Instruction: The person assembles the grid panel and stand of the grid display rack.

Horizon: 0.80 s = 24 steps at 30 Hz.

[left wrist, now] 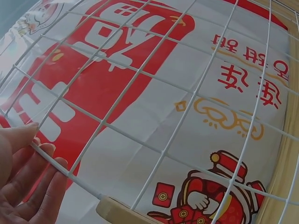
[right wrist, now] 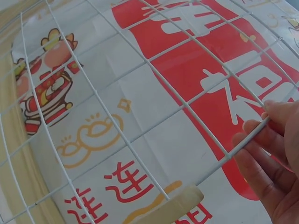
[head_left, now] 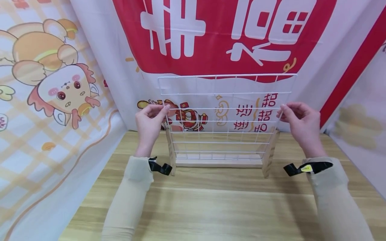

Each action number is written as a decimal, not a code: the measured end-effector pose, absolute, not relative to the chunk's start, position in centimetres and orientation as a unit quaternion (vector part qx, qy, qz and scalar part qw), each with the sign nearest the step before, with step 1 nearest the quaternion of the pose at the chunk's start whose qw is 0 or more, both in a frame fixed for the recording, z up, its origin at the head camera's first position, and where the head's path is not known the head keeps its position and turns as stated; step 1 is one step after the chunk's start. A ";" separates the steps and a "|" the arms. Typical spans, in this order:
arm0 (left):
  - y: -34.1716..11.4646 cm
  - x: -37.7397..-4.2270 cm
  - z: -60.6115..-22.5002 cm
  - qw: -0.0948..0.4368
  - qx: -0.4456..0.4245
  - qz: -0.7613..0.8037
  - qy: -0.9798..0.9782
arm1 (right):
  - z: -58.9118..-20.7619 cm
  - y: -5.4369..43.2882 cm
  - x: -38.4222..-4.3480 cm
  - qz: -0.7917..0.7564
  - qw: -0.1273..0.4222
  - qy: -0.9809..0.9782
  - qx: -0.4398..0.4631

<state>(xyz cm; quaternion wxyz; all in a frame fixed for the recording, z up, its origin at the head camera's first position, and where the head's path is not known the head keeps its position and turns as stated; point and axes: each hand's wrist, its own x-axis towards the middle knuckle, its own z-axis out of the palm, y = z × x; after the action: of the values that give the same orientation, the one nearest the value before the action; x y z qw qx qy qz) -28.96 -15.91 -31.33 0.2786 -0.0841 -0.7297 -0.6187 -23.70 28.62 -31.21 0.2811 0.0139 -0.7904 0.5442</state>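
A white wire grid panel [head_left: 214, 108] stands upright between two wooden side legs [head_left: 170, 150] joined by a wooden base bar [head_left: 218, 163]. My left hand [head_left: 150, 122] pinches the panel's left edge wire between thumb and fingers, a little above the left leg's top. On the opposite side my right hand [head_left: 303, 122] pinches the right edge wire in the same way. In the left wrist view, the left thumb and fingers [left wrist: 46, 191] close around the outer wire near a wooden leg end [left wrist: 119, 210]. The right wrist view has the right fingers [right wrist: 261, 163] on the outer wire, beyond the other leg end [right wrist: 175, 205].
The stand rests on a wood-grain table [head_left: 199, 207] near its back edge. Behind it hangs a white cloth with a large red printed patch [head_left: 217, 36]. A patterned cloth [head_left: 45, 100] hangs at the left, and another pale cloth [head_left: 362, 110] is at the right.
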 end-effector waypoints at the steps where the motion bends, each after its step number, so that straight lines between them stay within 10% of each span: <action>1: -15.9 -29.0 -31.3 0.278 -0.085 -0.617 -0.732 | -31.2 28.7 -23.8 0.545 0.280 -0.790 0.017; 24: -16.3 -28.5 -30.7 0.251 -0.083 -0.632 -0.728 | -30.9 28.6 -23.0 0.557 0.273 -0.784 -0.005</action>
<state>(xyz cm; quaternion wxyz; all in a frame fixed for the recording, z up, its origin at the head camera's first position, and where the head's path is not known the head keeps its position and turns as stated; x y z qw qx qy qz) -28.46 -16.30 -30.69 0.2509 -0.0828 -0.7285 -0.6321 -23.00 28.59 -30.94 0.2731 -0.0055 -0.7841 0.5573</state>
